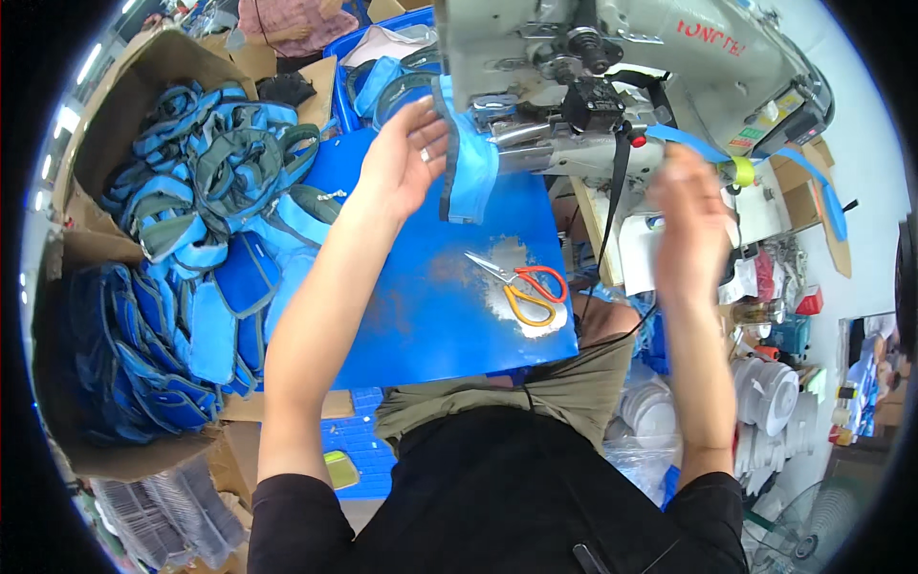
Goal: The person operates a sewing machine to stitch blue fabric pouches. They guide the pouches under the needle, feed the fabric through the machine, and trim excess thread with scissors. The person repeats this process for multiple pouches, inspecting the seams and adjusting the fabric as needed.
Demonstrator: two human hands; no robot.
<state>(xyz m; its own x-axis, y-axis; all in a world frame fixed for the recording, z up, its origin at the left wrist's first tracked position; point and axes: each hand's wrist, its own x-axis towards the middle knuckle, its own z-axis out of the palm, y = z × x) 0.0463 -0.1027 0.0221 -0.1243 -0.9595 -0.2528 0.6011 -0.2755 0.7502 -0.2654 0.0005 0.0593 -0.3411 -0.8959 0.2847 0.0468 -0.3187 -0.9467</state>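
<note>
Blue fabric piece (470, 167), edged along its left side with a dark grey band, hung from the arm of the grey sewing machine (612, 67) at the upper middle of the view. It appeared as a narrow, slightly curved strip of bright blue cloth. Its long axis ran roughly top to bottom, with the upper end up by the machine head and the lower end pointing down toward the blue table (430, 316). The grey band faced the person's left.

Left hand (406, 158) was raised just beside the strip, palm toward it, fingers (432, 124) spread and loosely curved; the fingertips seemed to touch the grey edge without closing round it. A ring showed on one finger. Right hand (690, 225) was lifted on the other side of the machine, well apart from the strip. It was blurred, so whether its fingers were clenched or loose could not be told.

Scissors (526, 287) with one orange and one yellow handle lay flat on the blue table, below the strip, blades pointing up and left. A cardboard box (105, 143) to the person's left held a heap of blue and grey sewn pieces (210, 249). Blue tape (765, 158) ran off to the right of the machine. Stacked white plates (775, 392) stood at lower right.
</note>
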